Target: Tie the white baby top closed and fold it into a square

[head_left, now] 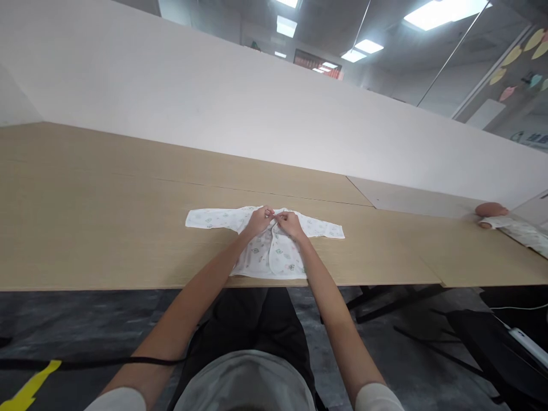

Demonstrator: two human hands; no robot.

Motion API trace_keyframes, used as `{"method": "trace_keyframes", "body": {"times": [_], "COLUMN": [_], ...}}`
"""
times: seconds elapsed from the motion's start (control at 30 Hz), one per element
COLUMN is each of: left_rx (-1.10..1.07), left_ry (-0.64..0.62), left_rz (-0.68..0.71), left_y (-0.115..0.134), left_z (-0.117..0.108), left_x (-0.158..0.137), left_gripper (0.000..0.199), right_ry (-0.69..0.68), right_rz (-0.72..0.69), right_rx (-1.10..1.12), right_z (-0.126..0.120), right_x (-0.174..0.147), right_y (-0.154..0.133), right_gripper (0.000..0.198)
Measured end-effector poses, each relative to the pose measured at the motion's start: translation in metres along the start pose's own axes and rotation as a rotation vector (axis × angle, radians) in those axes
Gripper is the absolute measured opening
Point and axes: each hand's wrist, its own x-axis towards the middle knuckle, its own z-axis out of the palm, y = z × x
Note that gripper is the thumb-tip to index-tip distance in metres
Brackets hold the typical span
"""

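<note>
A small white baby shirt [282,257] with a fine coloured print lies spread on the wooden table, its sleeves stretched out to both sides. At the neckline my left hand [259,220] pinches the shirt's front edge. Close beside it, my right hand [289,223] has its fingers closed on the other side of the same opening. The fingertips of both hands almost meet. Whatever small fastening lies between them is too small to make out. Below the hands, the front edge of the shirt curves down to the hem near the table's front edge.
The light wooden table [107,228] runs along a white partition wall [214,97]. A doll [492,216] in white clothing lies at the far right. A black stool or chair [479,348] with a white power strip [528,345] stands below the right side.
</note>
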Motion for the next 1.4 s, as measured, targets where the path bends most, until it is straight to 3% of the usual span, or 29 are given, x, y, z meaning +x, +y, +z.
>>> {"method": "trace_keyframes", "body": {"times": [0.27, 0.57, 0.83, 0.93, 1.13, 1.27, 1.4], "left_rx": [0.004, 0.149, 0.203, 0.305, 0.624, 0.535, 0.349], "left_ry": [0.018, 0.042, 0.077, 0.047, -0.047, -0.105, -0.197], "left_rz": [-0.03, -0.021, -0.013, 0.039, 0.105, 0.125, 0.197], "left_y": [0.005, 0.013, 0.015, 0.012, 0.008, 0.008, 0.011], "left_z": [-0.002, -0.004, -0.006, -0.007, -0.014, -0.015, -0.016], "left_x": [-0.003, -0.007, -0.009, -0.008, -0.015, -0.023, -0.028], "left_gripper": [0.013, 0.029, 0.024, 0.026, 0.028, 0.033, 0.027], "right_ry": [0.01, 0.087, 0.122, 0.13, 0.07, 0.016, -0.036], "right_rz": [-0.03, -0.069, 0.121, 0.121, -0.013, -0.086, -0.032], "right_rx": [0.007, -0.103, -0.032, -0.062, -0.238, -0.234, -0.128], "right_z": [0.001, 0.01, 0.008, 0.009, 0.011, 0.006, -0.009], "right_x": [0.002, 0.004, 0.005, 0.006, 0.006, 0.001, -0.007], "right_y": [0.003, 0.007, 0.005, 0.007, 0.006, 0.001, -0.004], "right_gripper": [0.021, 0.014, 0.022, 0.023, 0.023, 0.021, 0.027]}}
